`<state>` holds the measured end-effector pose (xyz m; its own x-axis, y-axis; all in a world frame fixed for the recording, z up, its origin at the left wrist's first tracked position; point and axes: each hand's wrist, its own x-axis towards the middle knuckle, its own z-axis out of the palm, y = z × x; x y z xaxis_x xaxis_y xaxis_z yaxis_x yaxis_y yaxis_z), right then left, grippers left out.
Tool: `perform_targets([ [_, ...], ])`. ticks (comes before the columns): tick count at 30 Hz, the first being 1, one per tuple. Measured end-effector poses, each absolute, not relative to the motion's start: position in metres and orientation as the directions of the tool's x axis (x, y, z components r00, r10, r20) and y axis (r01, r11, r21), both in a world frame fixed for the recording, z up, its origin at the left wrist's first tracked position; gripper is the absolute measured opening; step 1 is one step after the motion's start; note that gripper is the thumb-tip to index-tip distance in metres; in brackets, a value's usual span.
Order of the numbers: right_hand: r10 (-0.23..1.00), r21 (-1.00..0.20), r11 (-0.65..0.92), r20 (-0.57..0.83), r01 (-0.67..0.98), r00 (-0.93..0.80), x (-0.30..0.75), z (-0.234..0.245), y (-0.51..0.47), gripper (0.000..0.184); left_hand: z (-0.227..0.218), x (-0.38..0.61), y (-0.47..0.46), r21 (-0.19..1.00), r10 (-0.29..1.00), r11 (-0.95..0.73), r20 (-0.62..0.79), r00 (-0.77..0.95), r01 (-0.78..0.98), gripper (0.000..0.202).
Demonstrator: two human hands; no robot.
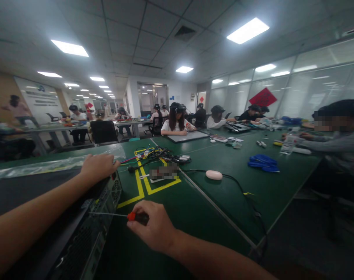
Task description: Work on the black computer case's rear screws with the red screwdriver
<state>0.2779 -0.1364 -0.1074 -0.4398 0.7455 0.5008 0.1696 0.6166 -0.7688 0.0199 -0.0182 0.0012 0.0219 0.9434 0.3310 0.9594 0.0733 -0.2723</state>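
Computer case (86, 233), black perforated metal, cut off at left; left hand (98, 167) atop, grip cannot be told. Right hand (156, 227), fingers clenched on 1 screwdriver (118, 214): red-black handle half-hidden, thin metal shaft.

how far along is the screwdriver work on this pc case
Done: nothing certain; the top of the case looks closed. In hand: the left hand rests on the case, and the right hand holds the screwdriver with its tip at the vented rear. Left: any rear screws, which are too small to see here.
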Motion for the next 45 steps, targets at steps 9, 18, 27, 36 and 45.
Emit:
perform_targets([
  [9, 0.735, -0.733, 0.644, 0.514, 0.22, -0.442, 0.276, -0.116, -0.132, 0.023, -0.004, 0.016, -0.016, -0.301, 0.947, 0.077, 0.322, 0.025, 0.95, 0.067],
  [18, 0.74, -0.716, 0.653, 0.533, 0.247, -0.411, 0.278, -0.106, -0.135, 0.014, 0.001, 0.02, -0.019, -0.284, 0.953, 0.085, 0.304, 0.006, 0.955, 0.066],
  [27, 0.776, -0.761, 0.591, 0.448, 0.266, -0.443, 0.279, -0.104, -0.139, 0.031, -0.001, 0.017, -0.016, -0.237, 0.944, 0.08, 0.33, 0.003, 0.968, 0.067],
  [36, 0.747, -0.739, 0.631, 0.496, 0.235, -0.443, 0.278, -0.105, -0.136, 0.016, -0.001, 0.017, -0.016, -0.226, 0.937, 0.086, 0.349, -0.001, 0.97, 0.064],
  [45, 0.744, -0.749, 0.626, 0.488, 0.219, -0.456, 0.278, -0.106, -0.136, 0.015, -0.003, 0.013, -0.012, -0.189, 0.952, 0.116, 0.303, -0.054, 0.975, 0.067],
])
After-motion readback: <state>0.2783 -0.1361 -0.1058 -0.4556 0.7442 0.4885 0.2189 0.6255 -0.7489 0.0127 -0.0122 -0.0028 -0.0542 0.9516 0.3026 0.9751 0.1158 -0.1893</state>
